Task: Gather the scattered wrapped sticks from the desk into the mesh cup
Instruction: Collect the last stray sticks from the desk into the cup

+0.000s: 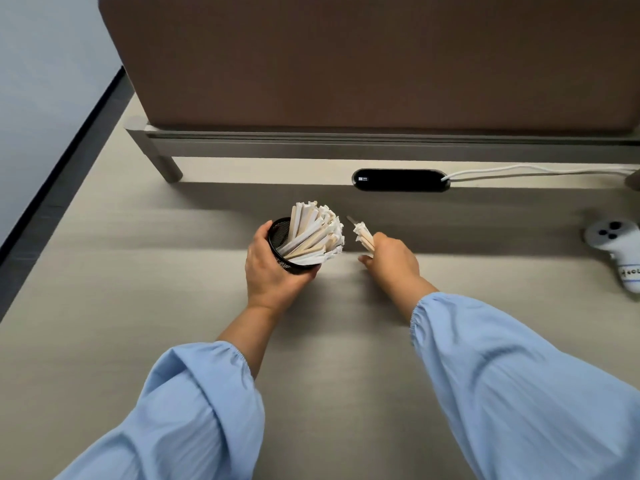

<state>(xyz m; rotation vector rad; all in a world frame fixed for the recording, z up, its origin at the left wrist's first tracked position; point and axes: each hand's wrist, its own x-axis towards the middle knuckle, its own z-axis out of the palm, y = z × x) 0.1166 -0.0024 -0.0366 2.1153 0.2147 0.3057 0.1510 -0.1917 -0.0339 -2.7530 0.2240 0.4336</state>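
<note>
Blue sleeves (194, 403) fill the foreground; beyond them the left hand (273, 268) wraps the tilted mesh cup (282, 244), already crammed with wrapped sticks (315, 233). Just beside it, the right hand (391, 258) clutches a small bundle (363, 234) (light, stiff, probably slippery paper), best pinched mid-length

Pale grey desk (138, 306) bare left and front. Brown fabric partition (346, 64) blocks the rear; white handheld controller (614, 247), possibly touching nothing, occupies far right.
</note>
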